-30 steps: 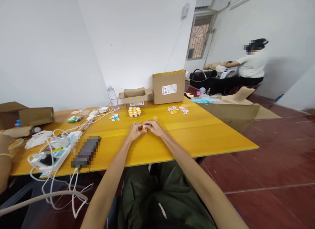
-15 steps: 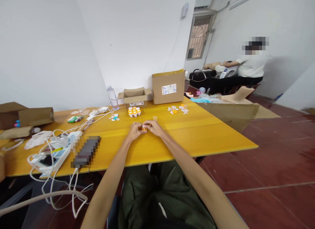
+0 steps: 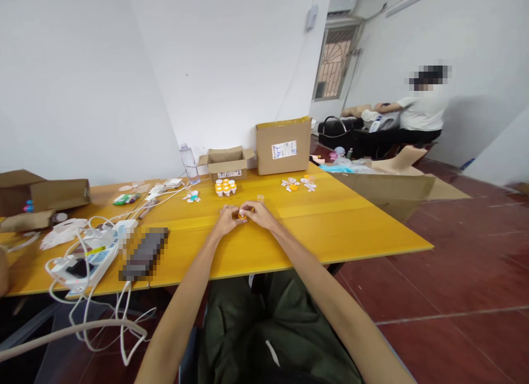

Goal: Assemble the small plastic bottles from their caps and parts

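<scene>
Close together over the middle of the yellow table point(image 3: 330, 230), my left hand point(image 3: 226, 221) and my right hand point(image 3: 256, 212) meet at a small orange-and-white plastic piece point(image 3: 242, 215). The fingers of my left hand close around its orange part, while my right fingertips pinch at its white upper part. Fingers hide much of the piece. Just beyond my right hand stands a small clear cup-like part point(image 3: 260, 198). Further back sits a tight group of white-and-orange capped pieces point(image 3: 225, 187). Loose orange, white and clear parts point(image 3: 293, 185) lie at the back right, and white and teal parts point(image 3: 192, 196) at the back left.
An open cardboard box point(image 3: 226, 163) and a taller carton point(image 3: 283, 148) stand along the wall beside a clear bottle point(image 3: 188, 163). On the left are a power strip point(image 3: 103, 257) with tangled cables and a dark phone-like device point(image 3: 145, 254). A person point(image 3: 424, 111) sits at the far right.
Both hands stay in almost the same place on the orange-and-white piece. Only slight finger movement shows. The seated person's head has shifted a little.
</scene>
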`<state>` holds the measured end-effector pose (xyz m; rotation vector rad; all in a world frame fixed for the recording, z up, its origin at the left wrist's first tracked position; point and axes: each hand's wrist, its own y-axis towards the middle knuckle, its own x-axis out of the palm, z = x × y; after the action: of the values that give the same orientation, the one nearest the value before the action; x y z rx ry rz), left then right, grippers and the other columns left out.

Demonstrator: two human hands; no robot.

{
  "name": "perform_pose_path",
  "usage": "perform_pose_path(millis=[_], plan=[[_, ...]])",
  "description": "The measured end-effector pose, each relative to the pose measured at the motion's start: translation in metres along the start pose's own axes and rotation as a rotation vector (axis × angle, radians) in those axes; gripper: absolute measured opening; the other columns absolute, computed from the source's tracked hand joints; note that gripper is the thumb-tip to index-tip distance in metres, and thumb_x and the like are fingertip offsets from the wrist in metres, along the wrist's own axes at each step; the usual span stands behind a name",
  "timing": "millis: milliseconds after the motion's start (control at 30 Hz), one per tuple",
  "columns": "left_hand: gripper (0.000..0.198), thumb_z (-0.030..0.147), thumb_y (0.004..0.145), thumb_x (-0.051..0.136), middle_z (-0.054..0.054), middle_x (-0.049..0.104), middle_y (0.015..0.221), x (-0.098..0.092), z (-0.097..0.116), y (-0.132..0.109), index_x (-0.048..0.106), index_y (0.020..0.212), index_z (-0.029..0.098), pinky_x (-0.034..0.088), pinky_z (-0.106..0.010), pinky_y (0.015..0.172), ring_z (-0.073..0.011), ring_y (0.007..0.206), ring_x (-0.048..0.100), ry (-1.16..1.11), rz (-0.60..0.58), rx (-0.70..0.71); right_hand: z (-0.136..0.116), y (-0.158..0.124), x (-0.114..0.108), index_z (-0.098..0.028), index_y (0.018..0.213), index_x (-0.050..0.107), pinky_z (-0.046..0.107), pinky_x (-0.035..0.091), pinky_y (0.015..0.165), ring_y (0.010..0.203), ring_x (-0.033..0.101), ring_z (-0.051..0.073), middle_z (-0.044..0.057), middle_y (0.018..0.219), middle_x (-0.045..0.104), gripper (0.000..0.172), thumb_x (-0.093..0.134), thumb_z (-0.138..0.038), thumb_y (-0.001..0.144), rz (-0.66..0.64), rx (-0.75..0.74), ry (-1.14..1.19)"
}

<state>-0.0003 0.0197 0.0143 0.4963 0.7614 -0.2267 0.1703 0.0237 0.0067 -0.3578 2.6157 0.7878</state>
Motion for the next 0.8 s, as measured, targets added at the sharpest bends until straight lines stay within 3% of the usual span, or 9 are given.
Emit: perform_pose_path(millis=[500, 800], plan=[[0.025, 0.043, 0.070, 0.078, 0.000, 0.062, 0.072, 0.004, -0.006, 0.000, 0.069, 0.069, 0.020, 0.043, -0.033, 0.085, -0.0217, 0.088, 0.054, -0.017, 0.026, 0.006, 0.003, 0.000, 0.003, -0.021, 0.078, 0.067, 0.028, 0.050, 0.070, 0.071, 0.065, 0.016, 0.000, 0.077, 0.072, 0.006, 0.067, -0.027, 0.080, 0.038, 0.018, -0.007], [0.014, 0.032, 0.070, 0.078, 0.000, 0.064, 0.074, 0.009, -0.013, 0.003, 0.071, 0.073, 0.020, 0.044, -0.033, 0.086, -0.0211, 0.087, 0.056, -0.004, 0.028, 0.013, 0.002, -0.002, 0.003, -0.021, 0.079, 0.069, 0.028, 0.050, 0.070, 0.071, 0.065, 0.016, 0.000, 0.078, 0.073, 0.008, 0.065, -0.027, 0.083, 0.036, -0.008, -0.070]])
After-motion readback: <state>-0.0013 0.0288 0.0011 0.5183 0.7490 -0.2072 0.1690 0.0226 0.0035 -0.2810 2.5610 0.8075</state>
